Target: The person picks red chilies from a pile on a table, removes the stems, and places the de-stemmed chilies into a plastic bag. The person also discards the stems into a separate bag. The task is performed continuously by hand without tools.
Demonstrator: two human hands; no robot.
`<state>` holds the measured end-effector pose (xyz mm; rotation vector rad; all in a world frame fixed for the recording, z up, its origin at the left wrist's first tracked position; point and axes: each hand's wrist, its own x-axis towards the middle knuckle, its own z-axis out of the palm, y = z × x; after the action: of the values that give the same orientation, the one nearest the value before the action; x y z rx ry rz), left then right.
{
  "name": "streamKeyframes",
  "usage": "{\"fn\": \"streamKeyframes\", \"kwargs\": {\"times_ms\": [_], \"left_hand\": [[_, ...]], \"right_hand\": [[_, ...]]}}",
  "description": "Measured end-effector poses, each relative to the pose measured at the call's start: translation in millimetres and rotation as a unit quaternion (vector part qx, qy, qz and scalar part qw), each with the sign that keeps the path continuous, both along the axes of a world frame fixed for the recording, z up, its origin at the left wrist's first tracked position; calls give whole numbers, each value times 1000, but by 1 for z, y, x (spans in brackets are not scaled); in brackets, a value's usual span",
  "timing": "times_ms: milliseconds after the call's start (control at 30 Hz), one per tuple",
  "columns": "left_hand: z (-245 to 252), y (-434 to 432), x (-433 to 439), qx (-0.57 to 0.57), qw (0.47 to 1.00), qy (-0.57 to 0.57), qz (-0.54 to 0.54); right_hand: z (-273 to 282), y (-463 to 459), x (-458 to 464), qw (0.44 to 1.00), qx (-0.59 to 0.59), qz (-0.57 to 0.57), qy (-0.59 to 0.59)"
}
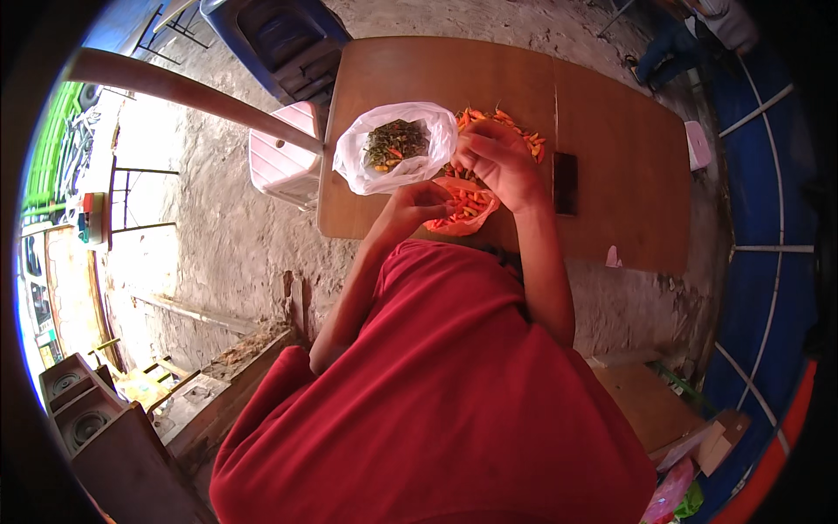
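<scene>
Over the brown wooden table [615, 150], both hands work close together among orange and red chillies. My left hand [419, 204] reaches to the left rim of a small red plastic bag [458, 227] filled with chillies [469, 200]. Just above that bag, my right hand [495, 157] is raised with its thumb and fingertips drawn together. Whether either hand pinches a chilli or stem is too small to tell. Behind the right hand, partly hidden, spreads a loose chilli pile [531, 145]. An opened white plastic bag [350, 147] on the left contains green stems [393, 139] and a few chillies.
A dark smartphone [565, 184] lies right of the pile. A pink scrap [613, 257] rests near the table's front edge. Left of the table stand a pinkish plastic stool [283, 150], a slanting pole [196, 95] and blue plastic chairs [285, 39]. Another person [687, 46] is at the far right.
</scene>
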<state>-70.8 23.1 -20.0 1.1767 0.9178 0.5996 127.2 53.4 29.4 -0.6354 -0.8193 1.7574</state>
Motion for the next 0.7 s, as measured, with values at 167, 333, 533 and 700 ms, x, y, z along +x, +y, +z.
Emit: {"fn": "streamKeyframes", "kwargs": {"times_ms": [167,333,533,700], "left_hand": [[1,-5,3,-23,998,-39,40],[6,1,3,5,991,-65,114],[13,8,10,88,991,9,100],[22,4,14,266,950,147,70]], "right_hand": [[-16,-2,-16,889,61,-67,-448],[-11,-31,-2,928,57,-39,-365],[-1,-45,4,896,105,-80,-424],[-5,-52,-1,872,93,-125,-464]]}}
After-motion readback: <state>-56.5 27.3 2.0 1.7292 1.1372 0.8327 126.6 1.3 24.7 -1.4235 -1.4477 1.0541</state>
